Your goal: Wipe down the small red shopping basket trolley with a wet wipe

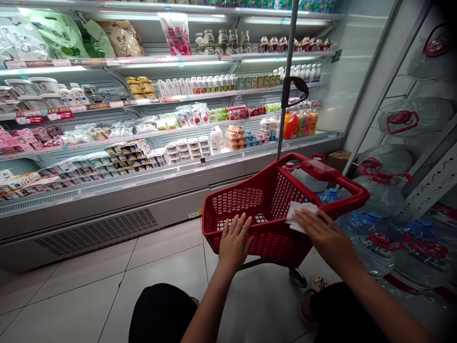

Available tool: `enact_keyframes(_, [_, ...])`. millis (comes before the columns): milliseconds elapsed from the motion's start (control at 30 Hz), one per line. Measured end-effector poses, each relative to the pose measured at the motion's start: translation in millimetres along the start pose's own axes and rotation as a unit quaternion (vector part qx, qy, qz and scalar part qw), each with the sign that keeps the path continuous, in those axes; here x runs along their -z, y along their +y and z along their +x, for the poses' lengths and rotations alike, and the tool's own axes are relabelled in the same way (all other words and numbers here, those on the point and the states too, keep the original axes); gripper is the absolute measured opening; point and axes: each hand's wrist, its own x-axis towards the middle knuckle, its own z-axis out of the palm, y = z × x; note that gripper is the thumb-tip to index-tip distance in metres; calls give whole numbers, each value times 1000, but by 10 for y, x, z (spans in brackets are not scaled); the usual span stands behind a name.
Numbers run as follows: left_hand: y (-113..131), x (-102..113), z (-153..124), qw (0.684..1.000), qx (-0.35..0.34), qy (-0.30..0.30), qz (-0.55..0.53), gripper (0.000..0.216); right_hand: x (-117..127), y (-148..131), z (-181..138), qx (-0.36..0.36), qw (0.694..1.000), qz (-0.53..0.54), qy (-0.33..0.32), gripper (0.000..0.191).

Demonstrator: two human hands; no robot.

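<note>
A red plastic shopping cart [274, 238] with lattice sides stands on the tiles before me. My left hand [234, 240] lies flat on its near rim, toward the left end, fingers stretched and holding nothing. Farther right, my right hand [323, 233] presses a folded white wipe [298, 214] against the cart's top edge, just below the red handle [348, 197]. The fingers lie over the wipe and cover part of it. Through the lattice, the basket's bottom shows pale floor.
A refrigerated display case [178, 205] with dairy goods runs behind the cart. Its grey door handle [296, 92] rises just beyond the basket. Large water bottles [374, 247] crowd the right side, beneath a rack [424, 200]. My knees [160, 312] are close below the cart.
</note>
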Motion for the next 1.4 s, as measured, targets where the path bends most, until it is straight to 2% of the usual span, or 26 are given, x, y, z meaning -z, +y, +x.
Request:
enact_keyframes(67, [-38,-21,-57,999,19,13,28,60,76,84,-65,-32,999,-19,1,75])
enact_keyframes(133, [-14,-55,-67,998,38,20,39,60,85,30,-74,-54,998,-28,9,76])
enact_keyframes(233, [46,-92,-54,997,53,32,48,62,32,-131,-23,-34,999,-15,8,76])
enact_keyframes(300, [57,-95,-57,997,49,36,51,63,21,-120,-5,-8,1000,-4,-7,76])
enact_keyframes(367, [53,-89,-71,997,44,34,50,63,58,31,-31,-11,1000,-3,-14,76])
enact_keyframes(467, [84,-86,-83,997,49,31,49,64,142,332,-114,-65,998,-18,2,72])
enact_keyframes(533, [162,-96,-62,996,62,32,48,64,152,417,-136,-93,995,-21,8,69])
enact_keyframes(633, [335,-123,17,999,28,28,24,65,59,294,-63,-87,996,-9,5,67])
enact_keyframes(733, [459,-157,94,999,-35,16,-5,70,-61,92,60,-44,999,12,-5,68])
enact_keyframes(800, [474,-178,110,999,-41,11,-7,75,-71,59,99,-6,1000,21,-21,70])
enact_keyframes(900, [436,-198,86,999,-40,9,-4,83,51,207,53,8,999,8,-38,70])
enact_keyframes(1067, [434,-197,35,999,-24,14,17,82,223,509,-126,-78,997,-26,-12,69])
enact_keyframes(1200, [456,-202,59,999,-32,18,33,75,116,607,-131,-105,994,18,20,66])
enact_keyframes(1300, [455,-225,109,998,-41,16,43,71,8,648,-46,-106,993,40,22,66])
enact_keyframes(1400, [465,-257,159,998,-34,16,43,71,-108,527,58,-92,995,31,14,69])
